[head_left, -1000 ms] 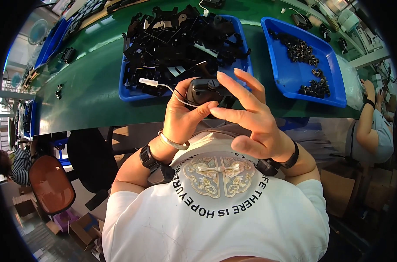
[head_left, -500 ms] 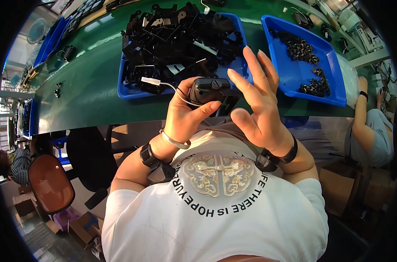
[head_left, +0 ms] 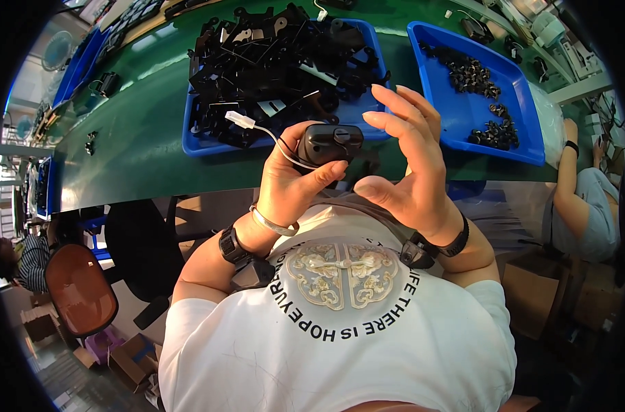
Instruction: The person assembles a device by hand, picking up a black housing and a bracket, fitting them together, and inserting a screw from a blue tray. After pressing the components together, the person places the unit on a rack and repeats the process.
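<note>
My left hand (head_left: 292,172) is closed around a small black device with a rounded housing (head_left: 332,141), held just beyond my shirt front near the table edge. A thin wire runs from it to a white plug connector (head_left: 240,120), which sticks out past my fingers to the left. My right hand (head_left: 412,161) is raised to the right of the device. Its fingers are apart and curved, with thumb and fingertips off the device and nothing visible between them. A dark, blurred part shows by the device's lower right side; its shape is unclear.
Beyond my hands lies a blue tray (head_left: 189,141) heaped with black metal brackets (head_left: 257,75). A second blue tray (head_left: 457,120) at the right holds small dark fasteners (head_left: 474,75). They rest on a green table (head_left: 134,165). Another person's arm (head_left: 566,161) reaches in at far right.
My right hand's fingers have bent inward and the fingertips have dropped slightly. The white plug has swung a little and tilts more. My left hand keeps its hold on the black device.
</note>
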`<state>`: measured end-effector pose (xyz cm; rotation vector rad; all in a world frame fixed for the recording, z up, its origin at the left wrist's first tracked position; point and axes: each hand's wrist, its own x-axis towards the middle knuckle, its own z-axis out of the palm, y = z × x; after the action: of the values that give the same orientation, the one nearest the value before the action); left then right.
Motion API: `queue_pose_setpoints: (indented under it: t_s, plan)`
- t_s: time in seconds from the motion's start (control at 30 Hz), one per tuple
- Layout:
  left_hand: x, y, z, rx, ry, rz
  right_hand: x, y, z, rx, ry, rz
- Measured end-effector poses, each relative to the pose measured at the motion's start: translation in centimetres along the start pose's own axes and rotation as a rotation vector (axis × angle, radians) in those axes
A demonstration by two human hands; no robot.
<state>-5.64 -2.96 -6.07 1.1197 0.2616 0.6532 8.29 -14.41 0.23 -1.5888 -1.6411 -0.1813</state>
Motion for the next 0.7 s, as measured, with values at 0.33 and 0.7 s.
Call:
queue_pose_setpoints:
  t_s: [0.33, 0.7]
  plan:
    - [-0.2, -0.1, 0.9, -0.137, 0.000, -0.037, -0.8, 1.1, 1.5, -0.085, 0.064, -0.025]
    - [-0.3, -0.1, 0.6, -0.059, -0.044, 0.004, -1.0, 0.7, 2.4, -0.081, 0.154, -0.105]
